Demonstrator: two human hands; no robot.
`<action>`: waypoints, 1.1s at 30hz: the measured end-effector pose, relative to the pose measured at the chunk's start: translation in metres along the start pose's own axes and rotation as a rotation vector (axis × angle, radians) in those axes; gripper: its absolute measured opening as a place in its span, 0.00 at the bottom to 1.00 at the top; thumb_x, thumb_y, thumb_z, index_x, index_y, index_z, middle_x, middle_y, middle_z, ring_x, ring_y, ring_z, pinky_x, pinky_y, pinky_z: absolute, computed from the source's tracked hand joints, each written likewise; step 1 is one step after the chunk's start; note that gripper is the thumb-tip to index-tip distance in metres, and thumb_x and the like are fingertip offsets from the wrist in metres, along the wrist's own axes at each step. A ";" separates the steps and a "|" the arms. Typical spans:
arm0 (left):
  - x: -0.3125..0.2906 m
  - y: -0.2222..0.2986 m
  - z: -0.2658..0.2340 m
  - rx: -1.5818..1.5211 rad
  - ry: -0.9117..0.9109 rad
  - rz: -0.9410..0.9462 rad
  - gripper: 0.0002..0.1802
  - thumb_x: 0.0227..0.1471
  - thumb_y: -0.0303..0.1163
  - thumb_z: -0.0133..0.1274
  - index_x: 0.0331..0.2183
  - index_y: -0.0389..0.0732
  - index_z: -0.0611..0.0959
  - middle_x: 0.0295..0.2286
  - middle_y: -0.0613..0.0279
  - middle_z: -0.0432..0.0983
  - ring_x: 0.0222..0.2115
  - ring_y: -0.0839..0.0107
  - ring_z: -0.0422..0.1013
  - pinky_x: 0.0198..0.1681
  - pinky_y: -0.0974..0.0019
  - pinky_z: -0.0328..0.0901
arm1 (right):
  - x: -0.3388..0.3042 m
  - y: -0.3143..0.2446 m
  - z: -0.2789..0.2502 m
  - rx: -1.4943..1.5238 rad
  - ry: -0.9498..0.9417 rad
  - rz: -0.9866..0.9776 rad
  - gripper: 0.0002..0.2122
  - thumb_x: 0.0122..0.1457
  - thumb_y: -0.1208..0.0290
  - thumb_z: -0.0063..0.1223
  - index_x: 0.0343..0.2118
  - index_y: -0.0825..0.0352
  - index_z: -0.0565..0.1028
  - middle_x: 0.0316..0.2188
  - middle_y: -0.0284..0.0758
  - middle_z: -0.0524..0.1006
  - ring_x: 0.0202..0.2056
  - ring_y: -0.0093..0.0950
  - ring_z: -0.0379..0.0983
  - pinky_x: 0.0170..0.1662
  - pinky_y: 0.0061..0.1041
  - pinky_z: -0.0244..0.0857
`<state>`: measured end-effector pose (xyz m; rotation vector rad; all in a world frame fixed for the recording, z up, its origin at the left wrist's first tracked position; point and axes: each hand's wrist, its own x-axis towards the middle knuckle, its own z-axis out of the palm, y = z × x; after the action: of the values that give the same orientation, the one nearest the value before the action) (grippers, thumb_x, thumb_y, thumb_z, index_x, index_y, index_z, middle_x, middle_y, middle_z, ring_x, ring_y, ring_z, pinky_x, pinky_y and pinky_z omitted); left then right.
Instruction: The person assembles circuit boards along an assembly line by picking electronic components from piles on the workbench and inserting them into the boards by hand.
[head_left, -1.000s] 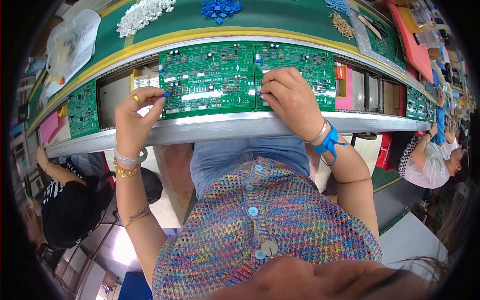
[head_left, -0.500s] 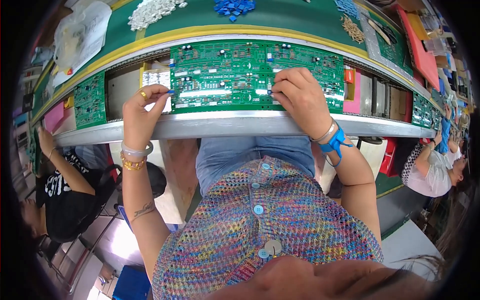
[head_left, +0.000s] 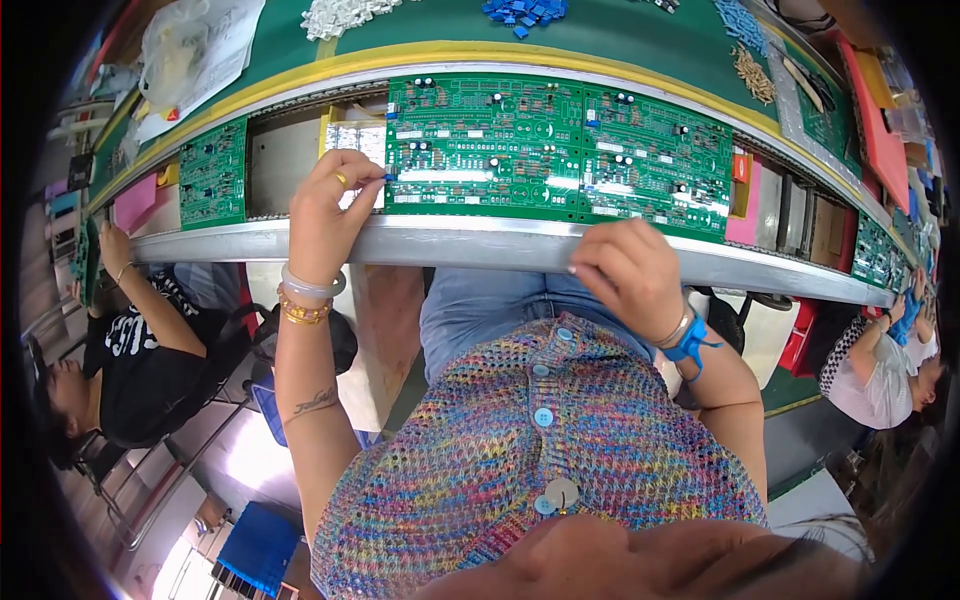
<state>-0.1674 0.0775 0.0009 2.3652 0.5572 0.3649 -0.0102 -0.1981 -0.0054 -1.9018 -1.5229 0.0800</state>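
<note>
In front of me lie two green circuit boards side by side, the left one (head_left: 470, 205) and the right one (head_left: 690, 150), both filled with small parts. At the left board's left edge, my left hand (head_left: 330, 215) pinches a small blue component (head_left: 389, 177) between thumb and fingertips, touching or just over the board. My right hand (head_left: 635, 275) is off the boards, above the front metal rail (head_left: 480, 243). Its fingers are curled together, with a pale spot at one tip; whether anything is in them cannot be made out. A blue part (head_left: 588, 188) sits near the boards' seam.
Piles of white parts (head_left: 345, 14), blue parts (head_left: 524, 13), light-blue parts (head_left: 742, 25) and tan parts (head_left: 753, 75) lie on the green bench (head_left: 430, 45). More circuit boards stand along the track, one to the left (head_left: 213, 175). Co-workers sit at left (head_left: 150, 345) and right (head_left: 870, 380).
My right hand has let go near the boards' seam and drawn back toward me over the rail. My left hand stays at the left edge with the blue component. The whole view has shifted rightward.
</note>
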 end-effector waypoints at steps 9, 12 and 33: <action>0.000 0.001 -0.001 0.102 -0.006 0.053 0.06 0.42 0.20 0.56 0.29 0.36 0.81 0.29 0.62 0.74 0.27 0.70 0.72 0.30 0.71 0.67 | -0.012 0.003 0.018 0.034 0.021 -0.005 0.09 0.41 0.73 0.60 0.27 0.59 0.73 0.29 0.28 0.73 0.30 0.28 0.69 0.31 0.27 0.62; 0.000 0.002 0.000 0.089 -0.019 0.030 0.06 0.43 0.18 0.56 0.29 0.33 0.80 0.29 0.61 0.74 0.27 0.72 0.72 0.31 0.73 0.67 | -0.013 0.003 0.018 0.033 0.017 -0.002 0.09 0.41 0.73 0.60 0.27 0.59 0.74 0.29 0.28 0.73 0.30 0.28 0.69 0.31 0.26 0.63; 0.000 0.003 -0.003 0.171 0.004 0.128 0.09 0.41 0.22 0.58 0.30 0.40 0.81 0.29 0.63 0.73 0.27 0.65 0.72 0.30 0.66 0.67 | -0.011 0.003 0.015 0.028 0.043 -0.009 0.09 0.41 0.73 0.60 0.27 0.60 0.73 0.29 0.29 0.73 0.29 0.29 0.69 0.31 0.27 0.63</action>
<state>-0.1682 0.0773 0.0049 2.5730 0.4556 0.3932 -0.0178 -0.2007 -0.0224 -1.8629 -1.4948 0.0560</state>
